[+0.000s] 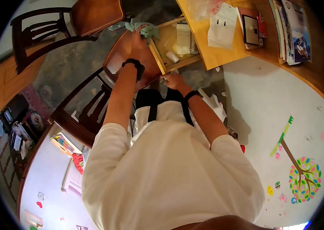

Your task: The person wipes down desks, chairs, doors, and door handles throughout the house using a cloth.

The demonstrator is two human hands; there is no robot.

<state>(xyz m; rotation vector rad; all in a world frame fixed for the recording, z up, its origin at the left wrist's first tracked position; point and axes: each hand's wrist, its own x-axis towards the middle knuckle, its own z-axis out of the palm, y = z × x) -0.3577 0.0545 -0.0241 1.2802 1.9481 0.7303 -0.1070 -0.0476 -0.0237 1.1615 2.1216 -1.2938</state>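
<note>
My left hand (139, 33) is closed on a crumpled grey-green cloth (149, 31), at the far left corner of a pulled-out wooden drawer (157, 57). Below it, my right hand (174, 81) has its fingers curled at the near corner of that drawer; the fingertips are small and partly hidden. Inside the drawer lie a printed booklet or sheet (183, 39) and a short white cylinder (172, 57). The drawer juts out from a yellow wooden desk (217, 57), over the edge of a brown chair seat (146, 73).
Papers (222, 27), a dark-framed item (251, 30) and a plastic bag lie on the desk. Books (298, 34) stand on its right side. Dark wooden chairs (43, 28) are at the left. A wall with a tree decal (304, 172) is at the right.
</note>
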